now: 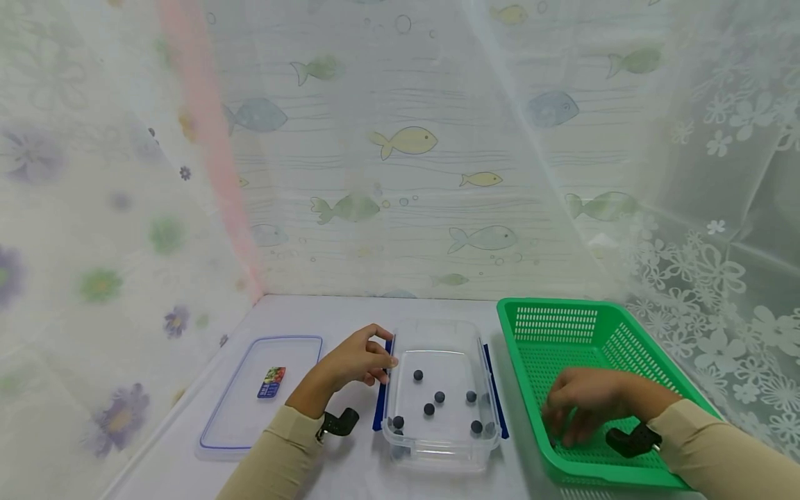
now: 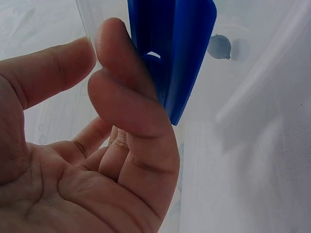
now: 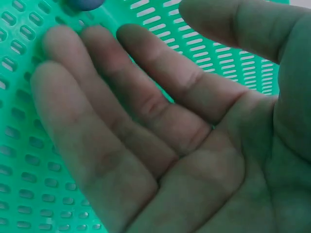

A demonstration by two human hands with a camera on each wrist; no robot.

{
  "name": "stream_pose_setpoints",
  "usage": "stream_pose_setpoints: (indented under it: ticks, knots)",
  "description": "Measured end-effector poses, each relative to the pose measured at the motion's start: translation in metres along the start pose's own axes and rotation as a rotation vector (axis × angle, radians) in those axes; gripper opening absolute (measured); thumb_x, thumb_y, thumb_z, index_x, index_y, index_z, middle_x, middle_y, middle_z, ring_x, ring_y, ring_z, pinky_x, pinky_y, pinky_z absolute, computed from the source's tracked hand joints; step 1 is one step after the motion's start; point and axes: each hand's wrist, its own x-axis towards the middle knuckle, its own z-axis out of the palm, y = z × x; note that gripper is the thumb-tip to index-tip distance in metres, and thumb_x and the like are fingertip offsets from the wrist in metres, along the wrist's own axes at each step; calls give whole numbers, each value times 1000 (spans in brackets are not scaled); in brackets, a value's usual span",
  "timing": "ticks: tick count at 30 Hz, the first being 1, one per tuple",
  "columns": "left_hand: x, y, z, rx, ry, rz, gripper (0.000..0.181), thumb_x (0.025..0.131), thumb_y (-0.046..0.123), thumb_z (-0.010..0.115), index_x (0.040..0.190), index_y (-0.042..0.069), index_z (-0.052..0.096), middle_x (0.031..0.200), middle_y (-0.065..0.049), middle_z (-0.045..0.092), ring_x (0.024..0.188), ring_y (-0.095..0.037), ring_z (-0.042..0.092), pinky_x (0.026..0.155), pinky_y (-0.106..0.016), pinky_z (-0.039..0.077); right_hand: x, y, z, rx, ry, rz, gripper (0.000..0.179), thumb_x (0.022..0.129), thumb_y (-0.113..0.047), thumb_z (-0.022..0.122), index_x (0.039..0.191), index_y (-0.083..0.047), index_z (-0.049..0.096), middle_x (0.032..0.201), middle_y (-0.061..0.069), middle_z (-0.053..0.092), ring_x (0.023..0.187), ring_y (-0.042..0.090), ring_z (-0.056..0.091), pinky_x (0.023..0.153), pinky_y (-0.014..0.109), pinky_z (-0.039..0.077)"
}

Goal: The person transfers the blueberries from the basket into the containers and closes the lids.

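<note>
A clear plastic container (image 1: 437,361) with blue side latches (image 1: 493,389) stands in the middle of the table. Several small dark balls (image 1: 440,397), like blueberries, lie inside it. At its left side my left hand (image 1: 359,360) pinches the wall, thumb on one face and fingers by the blue latch (image 2: 180,58). My right hand (image 1: 587,403) reaches down into a green basket (image 1: 519,347). Its fingers are extended with only a slight bend, the palm bare in the right wrist view. Just past the fingertips there is a dark ball (image 3: 86,4), partly cut off by the frame.
To the left a clear lid (image 1: 234,417) with a blue seal lies flat, bearing a colourful label (image 1: 271,382). The basket's raised rim runs close along the container's right side. Patterned plastic sheets (image 1: 375,173) hang behind and at both sides.
</note>
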Motion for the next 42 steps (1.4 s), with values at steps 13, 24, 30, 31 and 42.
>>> stream_pose_setpoints:
  ticks: [13, 24, 30, 31, 42]
  knots:
    - [2, -2, 0, -2, -4, 7, 60, 94, 17, 76, 145, 5, 46, 102, -14, 69, 69, -21, 72, 57, -28, 54, 4, -1, 5, 64, -124, -11, 30, 96, -17, 59, 93, 9, 75, 92, 21, 76, 78, 27, 76, 70, 42, 63]
    - [1, 0, 0, -1, 2, 8, 60, 92, 18, 78, 143, 7, 48, 102, -13, 70, 68, -21, 72, 58, -28, 55, 0, 0, -10, 114, -129, -100, 26, 99, -15, 58, 92, 5, 73, 86, 11, 75, 76, 20, 74, 68, 36, 62]
    - [1, -1, 0, -6, 1, 3, 59, 94, 16, 76, 144, 6, 47, 102, -13, 70, 68, -20, 71, 58, -28, 55, -5, -10, -21, 138, -181, -169, 17, 100, -11, 58, 95, 1, 70, 87, 6, 72, 79, 16, 72, 73, 36, 62]
    - [1, -1, 0, -7, 1, 1, 59, 94, 16, 76, 144, 6, 47, 102, -13, 70, 68, -20, 71, 58, -28, 55, -6, -12, -23, 138, -185, -182, 17, 100, -10, 59, 100, 3, 70, 89, 6, 73, 79, 16, 72, 74, 36, 62]
    - [0, -1, 0, -14, -3, 2, 59, 92, 18, 78, 142, 7, 48, 103, -14, 70, 68, -21, 72, 58, -27, 55, -20, -36, -33, 101, -111, -284, 21, 97, -3, 62, 114, 7, 66, 106, 10, 73, 93, 20, 72, 89, 45, 60]
